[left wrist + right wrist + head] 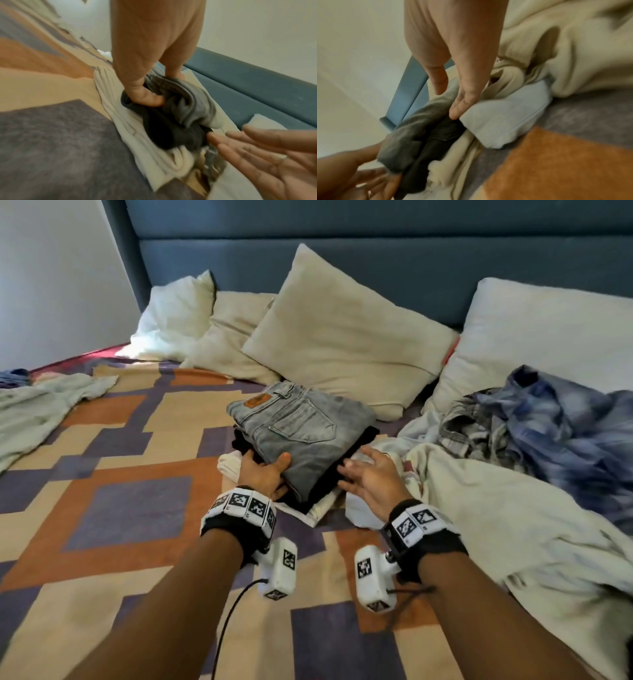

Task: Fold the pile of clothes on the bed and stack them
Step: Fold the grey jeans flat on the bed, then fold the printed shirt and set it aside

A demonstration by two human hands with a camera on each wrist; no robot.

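Observation:
A stack of folded clothes lies mid-bed: grey jeans (301,426) on top, a black garment (329,484) under them, a cream ribbed garment (229,463) at the bottom. My left hand (263,474) grips the stack's near left corner, thumb on the jeans and fingers tucked in beneath them. The left wrist view shows those fingers (145,97) dug in between the jeans (188,105) and the black garment (171,132). My right hand (366,474) is open, fingers spread, at the stack's near right edge. In the right wrist view its fingertips (453,115) reach the black garment (440,135).
Unfolded clothes are heaped at the right: a blue tie-dye shirt (555,419), a plaid piece (472,422) and pale cream cloth (479,508). A pale green garment (44,405) lies at the far left. Pillows (342,337) lean on the blue headboard (376,261). The patterned bedspread (137,508) lies in front.

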